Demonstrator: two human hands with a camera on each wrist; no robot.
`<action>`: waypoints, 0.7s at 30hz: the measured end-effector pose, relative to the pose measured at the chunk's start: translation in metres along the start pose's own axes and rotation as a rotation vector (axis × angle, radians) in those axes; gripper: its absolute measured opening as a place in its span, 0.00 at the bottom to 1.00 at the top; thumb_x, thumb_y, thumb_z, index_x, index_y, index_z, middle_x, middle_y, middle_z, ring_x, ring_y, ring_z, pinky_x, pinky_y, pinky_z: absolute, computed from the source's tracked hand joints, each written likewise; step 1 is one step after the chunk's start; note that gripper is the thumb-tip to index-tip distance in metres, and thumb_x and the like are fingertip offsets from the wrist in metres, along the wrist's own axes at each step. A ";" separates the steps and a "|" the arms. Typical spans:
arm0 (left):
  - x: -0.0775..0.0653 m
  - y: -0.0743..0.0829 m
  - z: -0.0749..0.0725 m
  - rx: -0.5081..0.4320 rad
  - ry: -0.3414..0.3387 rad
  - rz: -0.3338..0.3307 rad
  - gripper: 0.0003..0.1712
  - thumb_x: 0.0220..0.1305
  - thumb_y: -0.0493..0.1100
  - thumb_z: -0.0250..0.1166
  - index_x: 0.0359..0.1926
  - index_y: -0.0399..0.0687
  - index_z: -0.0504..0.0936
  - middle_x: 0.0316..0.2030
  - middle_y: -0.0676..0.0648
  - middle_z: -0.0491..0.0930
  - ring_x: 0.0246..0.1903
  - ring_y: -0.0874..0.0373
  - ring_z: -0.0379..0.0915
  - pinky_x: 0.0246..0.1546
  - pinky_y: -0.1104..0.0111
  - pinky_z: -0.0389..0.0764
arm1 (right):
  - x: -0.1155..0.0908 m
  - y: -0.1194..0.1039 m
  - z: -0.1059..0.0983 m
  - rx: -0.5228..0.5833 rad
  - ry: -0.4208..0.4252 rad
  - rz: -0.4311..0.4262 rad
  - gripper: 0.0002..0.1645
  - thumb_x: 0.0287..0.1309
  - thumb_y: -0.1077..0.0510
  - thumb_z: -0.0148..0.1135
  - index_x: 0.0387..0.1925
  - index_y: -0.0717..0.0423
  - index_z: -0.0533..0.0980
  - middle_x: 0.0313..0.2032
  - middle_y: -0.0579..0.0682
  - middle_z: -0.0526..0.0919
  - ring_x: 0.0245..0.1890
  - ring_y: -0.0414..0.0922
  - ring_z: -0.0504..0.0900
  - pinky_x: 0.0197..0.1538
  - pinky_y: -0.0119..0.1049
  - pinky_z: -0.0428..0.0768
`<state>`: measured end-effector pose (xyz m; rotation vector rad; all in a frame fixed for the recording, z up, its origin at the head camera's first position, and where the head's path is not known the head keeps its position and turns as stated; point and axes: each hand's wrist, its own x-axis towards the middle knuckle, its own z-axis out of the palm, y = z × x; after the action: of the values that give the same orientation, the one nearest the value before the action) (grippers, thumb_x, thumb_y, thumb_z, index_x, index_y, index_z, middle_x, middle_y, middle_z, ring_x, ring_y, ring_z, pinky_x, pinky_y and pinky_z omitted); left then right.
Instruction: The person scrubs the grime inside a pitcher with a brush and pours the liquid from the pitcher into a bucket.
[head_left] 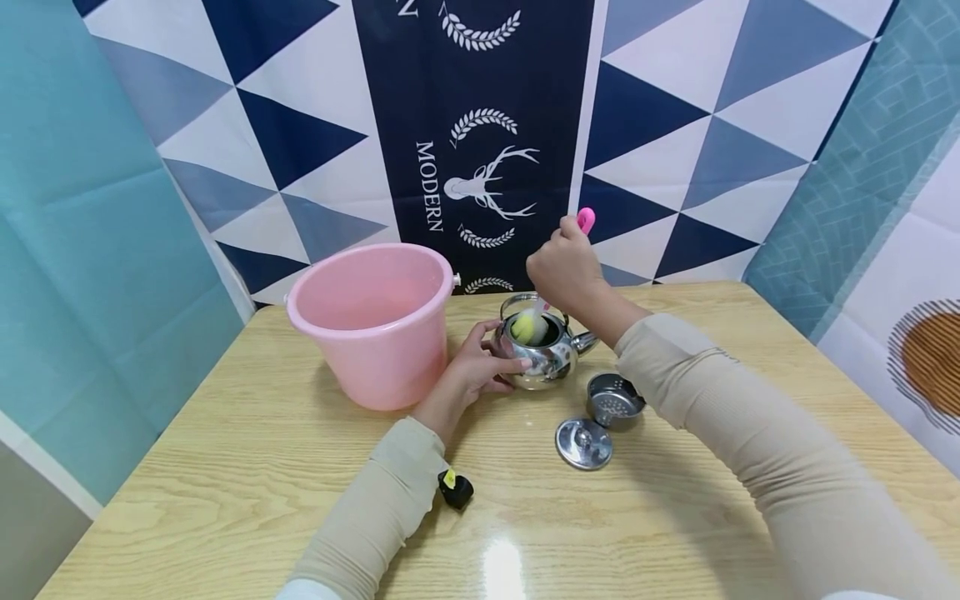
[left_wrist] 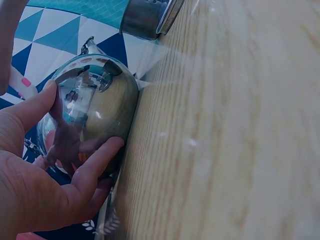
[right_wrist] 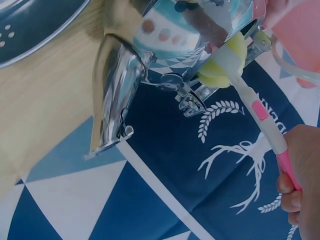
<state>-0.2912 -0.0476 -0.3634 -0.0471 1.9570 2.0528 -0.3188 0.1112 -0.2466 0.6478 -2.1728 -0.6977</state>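
A shiny steel teapot [head_left: 546,372] stands lidless on the table, its spout pointing right. My left hand [head_left: 476,367] holds its near left side, thumb up by the rim and fingers spread round the belly; the left wrist view shows this hand [left_wrist: 65,175] close up. With my right hand [head_left: 566,268] I grip the pink and white handle of a sponge brush [right_wrist: 262,117] above the pot. Its yellow-green sponge head [head_left: 525,327] is down in the teapot's opening, the lower part hidden inside. The pot's handle [head_left: 517,298] stands up behind the brush.
A pink bucket [head_left: 375,358] stands left of the teapot, near my left hand. To the right are a perforated steel strainer [head_left: 611,400] and a round steel lid [head_left: 583,444]. A small black object [head_left: 455,492] with a yellow mark sits by my left sleeve. A patterned backdrop [head_left: 315,133] rises behind the table.
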 end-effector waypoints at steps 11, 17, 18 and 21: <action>-0.001 0.002 0.000 0.005 -0.003 0.000 0.50 0.49 0.28 0.75 0.69 0.62 0.62 0.61 0.39 0.61 0.44 0.45 0.76 0.37 0.53 0.86 | -0.003 0.008 -0.016 -0.073 -0.047 -0.166 0.17 0.55 0.60 0.61 0.12 0.53 0.76 0.12 0.48 0.74 0.20 0.45 0.70 0.43 0.43 0.64; -0.001 0.001 0.000 -0.001 -0.007 0.003 0.51 0.49 0.28 0.74 0.69 0.61 0.62 0.61 0.39 0.61 0.44 0.45 0.76 0.36 0.53 0.86 | -0.004 0.005 -0.018 -0.021 0.036 -0.142 0.20 0.55 0.63 0.59 0.08 0.52 0.73 0.10 0.47 0.70 0.19 0.45 0.68 0.42 0.43 0.64; -0.001 0.001 0.001 -0.002 -0.006 0.002 0.51 0.49 0.28 0.74 0.69 0.61 0.62 0.61 0.39 0.61 0.44 0.45 0.76 0.36 0.53 0.86 | -0.003 0.004 -0.019 -0.013 0.044 -0.138 0.21 0.55 0.63 0.59 0.08 0.52 0.72 0.10 0.47 0.70 0.19 0.45 0.67 0.42 0.43 0.64; -0.001 0.001 0.001 0.001 -0.004 -0.004 0.51 0.49 0.28 0.75 0.69 0.61 0.62 0.62 0.39 0.60 0.45 0.45 0.76 0.36 0.54 0.86 | -0.001 0.001 -0.021 -0.005 0.054 -0.125 0.22 0.55 0.63 0.58 0.07 0.52 0.70 0.09 0.47 0.68 0.19 0.45 0.68 0.42 0.43 0.64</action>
<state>-0.2908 -0.0469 -0.3618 -0.0468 1.9539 2.0474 -0.3025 0.1070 -0.2345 0.7962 -2.0941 -0.7421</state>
